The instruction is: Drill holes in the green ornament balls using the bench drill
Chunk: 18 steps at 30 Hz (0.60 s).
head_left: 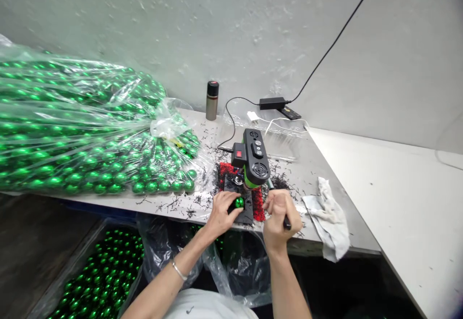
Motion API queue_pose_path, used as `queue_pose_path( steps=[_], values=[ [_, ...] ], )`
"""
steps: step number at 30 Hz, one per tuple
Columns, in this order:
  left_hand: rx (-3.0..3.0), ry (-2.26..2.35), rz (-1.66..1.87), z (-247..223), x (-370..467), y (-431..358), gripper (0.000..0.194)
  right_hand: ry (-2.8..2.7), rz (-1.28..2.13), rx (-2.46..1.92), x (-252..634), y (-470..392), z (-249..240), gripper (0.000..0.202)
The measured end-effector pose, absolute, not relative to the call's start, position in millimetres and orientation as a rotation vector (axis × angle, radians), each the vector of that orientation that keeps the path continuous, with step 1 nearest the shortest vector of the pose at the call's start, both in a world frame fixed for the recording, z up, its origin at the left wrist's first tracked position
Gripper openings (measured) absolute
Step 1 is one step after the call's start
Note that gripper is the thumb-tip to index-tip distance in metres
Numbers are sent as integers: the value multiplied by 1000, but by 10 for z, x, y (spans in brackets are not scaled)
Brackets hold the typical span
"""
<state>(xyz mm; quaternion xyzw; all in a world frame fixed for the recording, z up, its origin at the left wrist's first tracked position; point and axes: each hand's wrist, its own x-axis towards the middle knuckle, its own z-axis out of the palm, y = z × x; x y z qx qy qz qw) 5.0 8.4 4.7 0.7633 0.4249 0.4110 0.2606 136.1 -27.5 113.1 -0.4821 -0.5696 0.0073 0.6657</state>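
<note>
My left hand (pixel 223 211) pinches a small shiny green ball (pixel 239 202) on the black base of a small bench machine (pixel 252 159). The machine is black and green with a red switch on its side. My right hand (pixel 280 213) is closed around the machine's black lever handle (pixel 286 222), just right of the base. A red mat (pixel 258 202) lies under the machine, with dark shavings scattered around it.
A big clear plastic bag of green balls (pixel 83 131) fills the table's left side. A bin of green balls (pixel 104 275) stands on the floor, lower left. A white rag (pixel 327 213) lies at right. A grey flask (pixel 212 100), a power adapter (pixel 273 103) and cables sit at the back.
</note>
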Motion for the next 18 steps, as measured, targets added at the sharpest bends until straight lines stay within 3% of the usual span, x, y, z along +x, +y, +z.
queue_pose_path(
  steps=[7,10,13,18],
  values=[
    [2399,970,1099,21,-302,-195,66,-1239,-5,-1069,1310,-304,1107,36],
    [2245,1401,1129,256,-535,354,43,-1217,-11,-1063,1294,-299,988,36],
    [2043,1850,880,548,-773,1048,34,-1218,-23,-1039,1287,-294,970,36],
    [1943,1924,769,727,-959,1620,14,-1219,-22,-1041,1290,-293,985,36]
  ],
)
